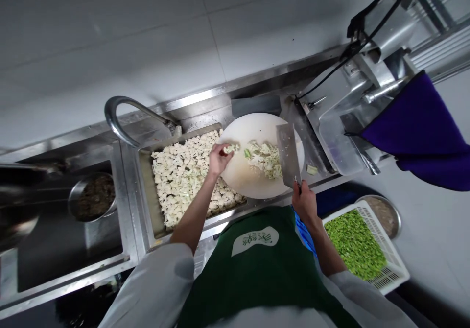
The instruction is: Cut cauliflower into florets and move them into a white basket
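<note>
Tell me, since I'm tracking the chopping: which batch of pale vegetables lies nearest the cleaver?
The pile on the round white board, beside the cleaver; the bits at the left hand and the sink batch lie farther away.

The right fingers [304,201] hide most of the handle of the cleaver [288,154], and whether the left fingers [217,152] pinch or merely touch the white bits [233,148] is too small to tell. Well left of the left fingers, the bowl [74,197] has dark contents [96,195] too blurred to name. Beyond the right fingers, the basket [398,270] hides part of the pan [398,220]; below both hands' fingers, the lettering [253,240] is too small to read.
</note>
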Tool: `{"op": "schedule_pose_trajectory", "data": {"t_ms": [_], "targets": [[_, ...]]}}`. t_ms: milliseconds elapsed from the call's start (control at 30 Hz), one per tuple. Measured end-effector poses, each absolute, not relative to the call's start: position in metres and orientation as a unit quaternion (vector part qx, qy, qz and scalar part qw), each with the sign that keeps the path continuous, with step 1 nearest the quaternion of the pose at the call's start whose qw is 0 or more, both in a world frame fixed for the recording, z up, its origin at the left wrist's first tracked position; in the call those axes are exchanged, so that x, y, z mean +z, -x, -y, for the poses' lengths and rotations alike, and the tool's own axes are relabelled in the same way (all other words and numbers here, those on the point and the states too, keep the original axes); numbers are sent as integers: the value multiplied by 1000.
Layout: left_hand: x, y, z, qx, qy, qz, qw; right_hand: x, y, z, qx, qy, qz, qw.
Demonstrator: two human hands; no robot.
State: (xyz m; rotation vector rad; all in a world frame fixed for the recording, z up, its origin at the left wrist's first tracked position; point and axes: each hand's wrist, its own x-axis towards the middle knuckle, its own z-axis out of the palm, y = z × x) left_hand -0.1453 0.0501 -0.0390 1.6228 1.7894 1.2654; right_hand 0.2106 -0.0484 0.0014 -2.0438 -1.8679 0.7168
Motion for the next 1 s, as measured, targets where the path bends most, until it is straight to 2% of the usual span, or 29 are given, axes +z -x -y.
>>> {"op": "schedule_pose_trajectory", "data": {"t_ms": [167,333,667,900,1000], "targets": [[-70,109,52,498,-541,-658,164,11,-164,41,248,619,745,35],[-86,80,66,540,-498,-665,134,26,-108,31,232,551,800,-48],[-88,76,59,569,-463,-657,172,26,-64,24,208,520,825,-80],[-78,96,50,534,-503,-667,130,22,-35,4,228,504,827,-100],[-75,112,47,515,-542,-645,155,22,-43,-8,224,502,830,-95]]}}
